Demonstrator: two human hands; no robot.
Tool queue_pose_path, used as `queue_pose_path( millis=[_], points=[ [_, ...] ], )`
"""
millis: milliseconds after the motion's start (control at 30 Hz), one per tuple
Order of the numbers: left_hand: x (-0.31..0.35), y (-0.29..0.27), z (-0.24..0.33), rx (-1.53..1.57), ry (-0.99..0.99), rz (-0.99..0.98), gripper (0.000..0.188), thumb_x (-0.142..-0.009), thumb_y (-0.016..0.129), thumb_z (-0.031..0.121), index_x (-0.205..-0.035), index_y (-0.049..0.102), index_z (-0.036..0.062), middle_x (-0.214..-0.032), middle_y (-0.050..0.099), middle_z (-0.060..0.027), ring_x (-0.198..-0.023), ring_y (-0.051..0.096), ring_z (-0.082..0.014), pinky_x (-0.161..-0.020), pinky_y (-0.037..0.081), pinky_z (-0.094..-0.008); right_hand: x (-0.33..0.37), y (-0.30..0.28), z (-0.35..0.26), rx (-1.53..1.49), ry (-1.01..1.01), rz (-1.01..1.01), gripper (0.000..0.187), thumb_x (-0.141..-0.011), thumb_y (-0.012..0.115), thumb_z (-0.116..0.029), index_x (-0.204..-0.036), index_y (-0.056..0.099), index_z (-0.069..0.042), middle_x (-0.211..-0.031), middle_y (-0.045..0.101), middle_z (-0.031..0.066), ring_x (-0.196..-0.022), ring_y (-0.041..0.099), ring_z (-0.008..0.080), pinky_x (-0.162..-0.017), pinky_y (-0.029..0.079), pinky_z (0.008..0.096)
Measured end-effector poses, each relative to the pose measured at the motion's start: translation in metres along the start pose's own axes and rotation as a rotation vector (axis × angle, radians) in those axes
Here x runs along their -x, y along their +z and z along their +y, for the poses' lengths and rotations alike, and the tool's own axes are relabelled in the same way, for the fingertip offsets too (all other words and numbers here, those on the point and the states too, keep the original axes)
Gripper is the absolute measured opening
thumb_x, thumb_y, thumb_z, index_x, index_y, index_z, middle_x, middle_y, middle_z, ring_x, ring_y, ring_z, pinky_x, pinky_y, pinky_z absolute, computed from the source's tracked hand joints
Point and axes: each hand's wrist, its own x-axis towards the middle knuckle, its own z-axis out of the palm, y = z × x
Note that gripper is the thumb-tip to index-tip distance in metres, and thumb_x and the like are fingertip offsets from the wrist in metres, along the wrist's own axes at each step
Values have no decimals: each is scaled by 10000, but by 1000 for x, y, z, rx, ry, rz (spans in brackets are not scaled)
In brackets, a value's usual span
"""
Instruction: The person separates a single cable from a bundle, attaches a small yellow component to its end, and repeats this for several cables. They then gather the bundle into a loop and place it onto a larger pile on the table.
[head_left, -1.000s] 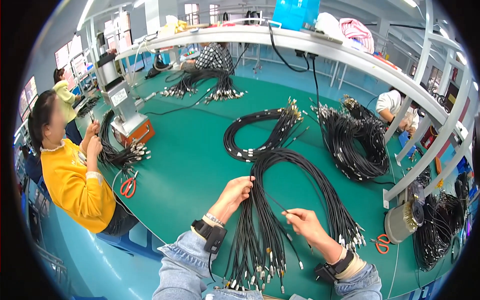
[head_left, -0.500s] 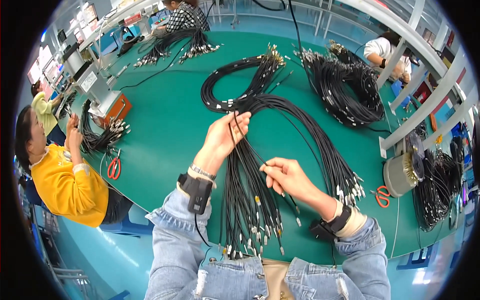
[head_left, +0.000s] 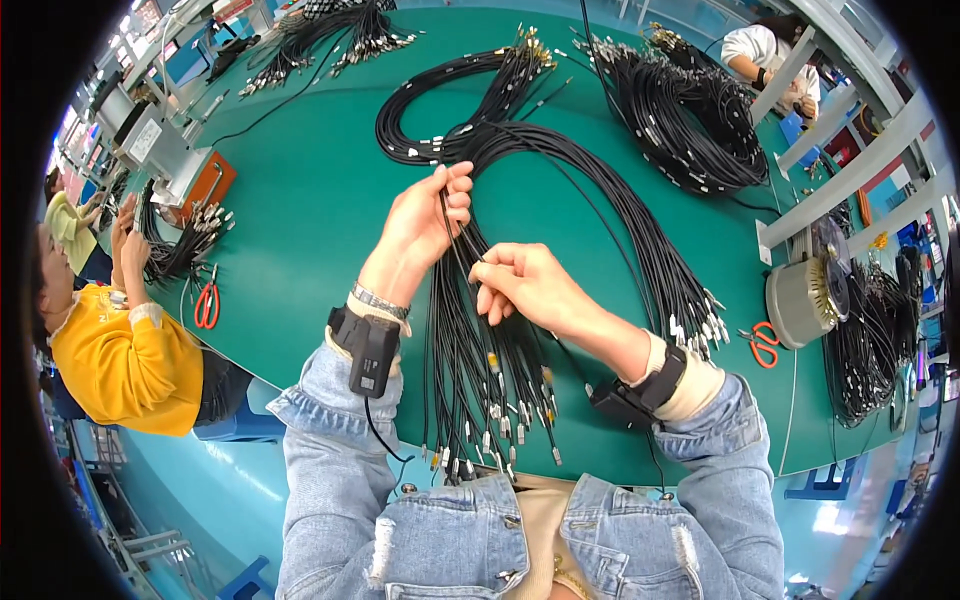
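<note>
My left hand (head_left: 428, 215) is closed at the upper end of a bundle of thin black cables (head_left: 470, 375), pinching a black cable that runs down from its fingers. My right hand (head_left: 522, 287) is closed on the same cable a little lower and to the right, its thumb and forefinger together. The bundle hangs toward me over the table, its small metal connectors fanned near the front edge. More black cables (head_left: 610, 200) curve away to the right, ending in silvery connectors. Behind my hands lies a looped bundle (head_left: 388, 120) with brass-coloured ends.
A thick coil of cables (head_left: 690, 130) lies at the back right of the green table (head_left: 300, 250). Red-handled scissors (head_left: 764, 345) rest near a grey round machine (head_left: 795, 305); another red pair (head_left: 207, 300) is at left. A co-worker in yellow (head_left: 130, 350) handles cables at left.
My right hand has come nearer to my left hand along the cable. The whole view has shifted, so the table and cables appear higher in the picture.
</note>
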Motion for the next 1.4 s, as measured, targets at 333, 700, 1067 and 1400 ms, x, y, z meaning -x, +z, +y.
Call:
queue_pose_path(
  millis=[333, 700, 1067, 1400],
  points=[
    [3, -25, 12, 104, -162, -143, 239, -990, 394, 173, -1088, 490, -22, -682, 374, 18, -480, 254, -43, -381, 215, -187, 69, -31, 45, 580, -20, -52, 157, -841, 609, -137, -843, 644, 16, -699, 644, 82, -604, 598, 160, -576, 455, 303],
    [8, -26, 5, 33, -128, -88, 217, -975, 425, 152, -1084, 502, -19, -700, 422, 8, -480, 272, -42, -382, 221, -181, 84, -12, 59, 621, 76, 117, 144, -783, 645, -122, -843, 654, 9, -658, 634, 124, -620, 623, 273, -611, 475, 387],
    [6, -32, -8, -104, -121, 8, 183, -947, 465, 95, -1088, 511, -12, -685, 445, 5, -464, 277, -34, -371, 208, -176, 69, -2, 73, 682, 51, 144, 156, -810, 639, -111, -815, 626, 44, -578, 591, 80, -490, 548, 144, -503, 439, 312],
    [5, -29, 3, -80, -146, -51, 166, -942, 464, 92, -1059, 511, -16, -706, 461, -6, -463, 289, -35, -369, 216, -171, 76, -29, 30, 239, 244, 93, 180, -881, 601, -154, -784, 578, -4, -578, 528, -15, -495, 443, 32, -428, 325, 217]
  ],
)
